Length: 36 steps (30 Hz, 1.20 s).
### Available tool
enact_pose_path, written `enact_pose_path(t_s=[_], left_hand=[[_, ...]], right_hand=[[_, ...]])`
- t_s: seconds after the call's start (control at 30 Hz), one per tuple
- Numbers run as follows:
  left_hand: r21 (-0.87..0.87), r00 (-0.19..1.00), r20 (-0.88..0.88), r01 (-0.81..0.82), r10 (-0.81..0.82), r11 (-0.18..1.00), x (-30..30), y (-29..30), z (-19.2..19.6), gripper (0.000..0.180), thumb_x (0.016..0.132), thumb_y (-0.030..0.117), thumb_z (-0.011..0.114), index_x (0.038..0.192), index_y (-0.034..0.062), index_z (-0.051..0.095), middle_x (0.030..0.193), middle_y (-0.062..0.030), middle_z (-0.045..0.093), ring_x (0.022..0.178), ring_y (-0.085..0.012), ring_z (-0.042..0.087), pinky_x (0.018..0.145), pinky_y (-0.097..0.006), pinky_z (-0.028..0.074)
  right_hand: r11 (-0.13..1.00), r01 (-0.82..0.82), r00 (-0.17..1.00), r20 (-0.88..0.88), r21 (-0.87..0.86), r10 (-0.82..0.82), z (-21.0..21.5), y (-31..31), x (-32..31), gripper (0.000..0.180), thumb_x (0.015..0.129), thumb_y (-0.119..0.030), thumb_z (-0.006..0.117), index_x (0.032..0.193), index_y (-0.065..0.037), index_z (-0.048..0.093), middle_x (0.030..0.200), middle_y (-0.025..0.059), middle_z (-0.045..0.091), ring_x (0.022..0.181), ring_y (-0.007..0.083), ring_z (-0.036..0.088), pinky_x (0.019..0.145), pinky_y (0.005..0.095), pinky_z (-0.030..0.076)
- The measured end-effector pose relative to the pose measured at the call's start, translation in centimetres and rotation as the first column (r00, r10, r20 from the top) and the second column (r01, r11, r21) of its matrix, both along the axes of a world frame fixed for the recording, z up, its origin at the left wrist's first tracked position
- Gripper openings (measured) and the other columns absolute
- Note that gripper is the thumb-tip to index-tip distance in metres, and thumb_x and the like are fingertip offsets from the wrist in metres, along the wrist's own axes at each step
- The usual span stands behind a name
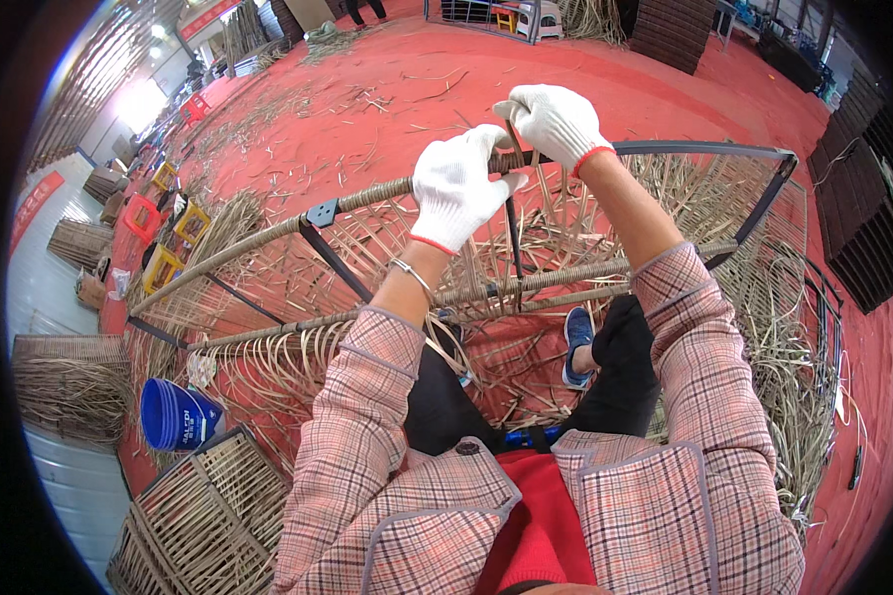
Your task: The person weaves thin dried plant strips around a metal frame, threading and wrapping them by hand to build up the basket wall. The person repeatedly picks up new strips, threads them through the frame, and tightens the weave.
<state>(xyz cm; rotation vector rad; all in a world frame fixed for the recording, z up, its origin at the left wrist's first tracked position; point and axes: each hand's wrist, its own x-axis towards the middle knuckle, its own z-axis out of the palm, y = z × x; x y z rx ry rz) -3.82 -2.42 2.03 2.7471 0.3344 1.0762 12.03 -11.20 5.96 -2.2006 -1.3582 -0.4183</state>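
Both my hands wear white knitted gloves with red cuffs. My left hand (458, 188) is curled over the upper bar of a dark metal frame (704, 148), with its thumb sticking out below. Woven strip wrapping (372, 194) covers this bar on the left, up to my fingers; bare dark metal shows farther right. Just above the bar, my right hand (558, 121) pinches a tan rattan-like strip (511, 134) that rises from the wrapping. Its fingertips are closed together. Loose strips (318, 342) hang from the frame's lower wrapped bar. Part of the upper bar is hidden behind my left hand.
Bundles of long strips (784, 377) lie at the right. A blue bucket (174, 415) and a woven panel (203, 511) are at lower left. Dark stacked panels (863, 198) stand far right. Scraps litter the red floor (446, 59). My blue shoe (577, 342) is below the frame.
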Motion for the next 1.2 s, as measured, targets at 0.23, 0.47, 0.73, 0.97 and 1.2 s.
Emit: enact_pose_path(t_s=[0.23, 0.47, 0.73, 0.97, 1.2], left_hand=[[0.118, 0.978, 0.207, 0.017, -0.042, 0.993, 0.7, 0.3, -1.1, 0.052, 0.073, 0.038, 0.089, 0.119, 0.0196, 0.073, 0.079, -0.0037, 0.072, 0.068, -0.0230, 0.068, 0.066, -0.037, 0.051], [0.289, 0.964, 0.260, -0.022, -0.056, 0.957, 1.0, 0.4, -1.5, 0.027, 0.076, 0.042, 0.083, 0.096, 0.0248, 0.079, 0.069, 0.0002, 0.061, 0.063, -0.0223, 0.062, 0.061, -0.037, 0.045], [0.215, 0.987, 0.149, 0.020, -0.053, 0.976, 0.6, 0.2, -0.8, 0.020, 0.080, 0.044, 0.079, 0.095, 0.0298, 0.080, 0.077, 0.0007, 0.067, 0.074, -0.0232, 0.067, 0.068, -0.040, 0.050], [0.205, 0.974, 0.205, 0.054, -0.097, 0.977, 0.3, 0.1, -1.0, 0.018, 0.083, 0.045, 0.076, 0.094, 0.0309, 0.080, 0.077, 0.0039, 0.068, 0.071, -0.0181, 0.065, 0.069, -0.035, 0.046], [0.203, 0.957, 0.263, 0.069, -0.123, 0.977, 0.5, 0.3, -1.0, 0.018, 0.082, 0.043, 0.077, 0.091, 0.0273, 0.081, 0.076, 0.0035, 0.071, 0.067, -0.0192, 0.065, 0.068, -0.036, 0.047]], right_hand=[[0.996, 0.029, 0.996, -0.086, -0.081, -0.036, -0.8, 0.7, 1.2, 0.037, 0.102, -0.039, 0.052, 0.106, -0.015, 0.080, 0.097, 0.0121, 0.078, 0.087, 0.0333, 0.075, 0.078, 0.0455, 0.059], [0.961, 0.046, 0.995, -0.071, -0.272, -0.067, 0.2, 0.8, 1.0, 0.042, 0.100, -0.044, 0.054, 0.105, -0.010, 0.079, 0.103, 0.0171, 0.076, 0.097, 0.0357, 0.073, 0.086, 0.0467, 0.057], [0.928, -0.250, 0.767, -0.527, 0.278, 0.364, -1.9, -7.6, -1.9, 0.025, 0.093, -0.025, 0.070, 0.087, -0.001, 0.068, 0.083, 0.0074, 0.069, 0.076, 0.0157, 0.062, 0.073, 0.0326, 0.052], [0.877, -0.026, 0.456, -0.775, 0.481, 0.438, -11.2, -15.7, -9.6, 0.009, 0.095, -0.011, 0.067, 0.102, -0.005, 0.065, 0.092, -0.0029, 0.063, 0.084, 0.0067, 0.057, 0.078, 0.0242, 0.048], [0.930, -0.310, 0.951, 0.060, 0.199, 0.304, -8.9, -16.0, -9.9, 0.012, 0.086, -0.017, 0.074, 0.093, -0.008, 0.070, 0.102, 0.0072, 0.072, 0.113, 0.0321, 0.065, 0.099, 0.0446, 0.050]])
